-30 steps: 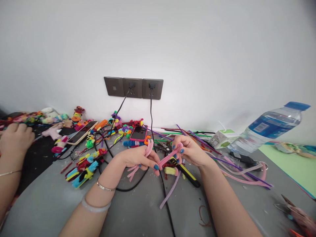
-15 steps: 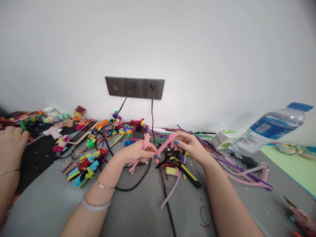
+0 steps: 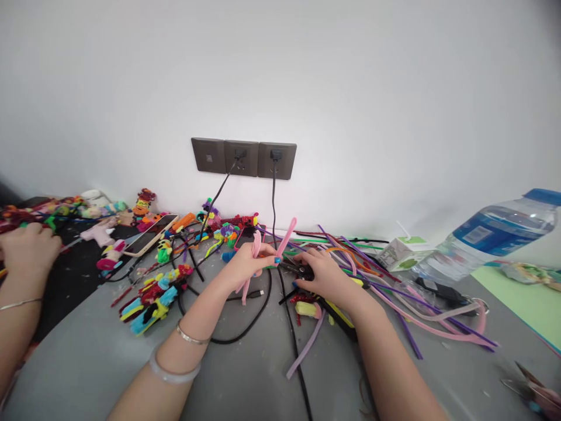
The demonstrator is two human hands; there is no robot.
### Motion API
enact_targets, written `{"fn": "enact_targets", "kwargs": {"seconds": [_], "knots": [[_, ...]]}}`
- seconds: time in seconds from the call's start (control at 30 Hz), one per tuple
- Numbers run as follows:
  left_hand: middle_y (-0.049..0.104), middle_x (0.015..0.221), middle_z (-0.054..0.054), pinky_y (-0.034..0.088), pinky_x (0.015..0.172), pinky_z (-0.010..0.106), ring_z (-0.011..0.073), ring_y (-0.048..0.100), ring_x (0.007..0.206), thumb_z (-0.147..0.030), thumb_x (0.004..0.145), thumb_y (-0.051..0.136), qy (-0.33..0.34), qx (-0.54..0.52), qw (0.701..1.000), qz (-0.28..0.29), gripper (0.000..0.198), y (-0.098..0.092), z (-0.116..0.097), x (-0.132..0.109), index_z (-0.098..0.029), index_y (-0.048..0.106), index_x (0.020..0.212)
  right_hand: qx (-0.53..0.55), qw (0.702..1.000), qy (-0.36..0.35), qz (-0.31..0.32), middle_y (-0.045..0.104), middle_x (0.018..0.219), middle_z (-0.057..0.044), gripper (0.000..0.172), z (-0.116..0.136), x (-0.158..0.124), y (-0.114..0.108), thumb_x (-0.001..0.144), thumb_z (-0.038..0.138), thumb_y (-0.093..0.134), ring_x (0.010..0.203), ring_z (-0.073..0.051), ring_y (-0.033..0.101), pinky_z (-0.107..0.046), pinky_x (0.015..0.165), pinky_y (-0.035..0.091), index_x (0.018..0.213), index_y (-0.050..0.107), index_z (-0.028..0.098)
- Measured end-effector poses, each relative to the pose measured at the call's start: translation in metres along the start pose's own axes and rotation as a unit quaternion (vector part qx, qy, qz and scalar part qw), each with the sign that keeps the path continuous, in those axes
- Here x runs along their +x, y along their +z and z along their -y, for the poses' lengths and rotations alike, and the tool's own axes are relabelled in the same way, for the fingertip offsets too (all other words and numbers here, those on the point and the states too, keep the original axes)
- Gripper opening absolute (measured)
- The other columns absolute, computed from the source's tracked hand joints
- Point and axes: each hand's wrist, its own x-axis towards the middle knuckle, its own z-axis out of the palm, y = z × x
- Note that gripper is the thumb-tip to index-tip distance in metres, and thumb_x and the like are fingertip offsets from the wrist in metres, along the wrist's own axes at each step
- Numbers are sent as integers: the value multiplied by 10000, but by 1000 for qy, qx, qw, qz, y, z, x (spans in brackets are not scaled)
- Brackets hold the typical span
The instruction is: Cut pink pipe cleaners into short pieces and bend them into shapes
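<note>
Head view: right fingers (image 3: 308,257) gone from pink strip (image 3: 287,235) to pliers (image 3: 336,311), grip unclear; left fingers (image 3: 263,264) pinch strip

The left hand (image 3: 245,263) holds pink strips (image 3: 287,237); the right hand (image 3: 326,273) covers pliers (image 3: 337,311).

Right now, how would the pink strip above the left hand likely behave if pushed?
The pink strip is probably somewhat stiff, standing above the left hand without drooping. Being thin, it is likely light and would perhaps bend easily.
</note>
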Motion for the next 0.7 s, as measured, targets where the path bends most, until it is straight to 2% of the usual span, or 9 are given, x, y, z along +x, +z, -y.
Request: {"fn": "enact_targets", "kwargs": {"seconds": [0.17, 0.4, 0.47, 0.63, 0.7], "knots": [[588, 716, -9, 273, 456, 227, 38, 378, 459, -357, 747, 695, 3, 32, 999, 5, 245, 1, -1, -1, -128, 698, 835, 85, 996, 4, -4, 627, 1006, -104, 423, 0, 2, -6, 697, 183, 654, 945, -263, 607, -395, 851, 491, 1119, 657, 158], [545, 687, -20, 252, 444, 224, 30, 321, 462, -369, 721, 728, 11, -15, 1000, -11, 261, -1, 0, 1, -122, 676, 792, 204, 964, 19, -170, 640, 1017, -67, 414, -10, -7, -39, 716, 229, 593, 940, -240, 626, -377, 861, 486, 1126, 649, 203], [565, 690, -11, 254, 442, 219, 34, 330, 470, -381, 712, 742, 8, -25, 1000, -12, 279, -1, 0, 1, -124, 659, 782, 257, 940, 40, -222, 632, 1004, -54, 428, -12, -11, -47, 713, 220, 597, 897, -218, 634, -342, 797, 493, 1138, 642, 216], [683, 757, 59, 288, 434, 204, 66, 439, 508, -394, 724, 735, 10, -35, 999, -15, 291, 0, 3, 3, -136, 625, 803, 415, 824, 57, -381, 639, 993, -29, 429, -13, -15, -57, 689, 158, 575, 809, -180, 651, -285, 662, 503, 1102, 647, 252], [697, 756, 69, 299, 431, 197, 79, 473, 526, -386, 731, 724, 15, -32, 999, -14, 278, 1, 5, 4, -140, 624, 814, 440, 799, 52, -407, 653, 973, -18, 440, -14, -14, -56, 676, 161, 555, 769, -176, 659, -282, 625, 510, 1095, 649, 258]]}}
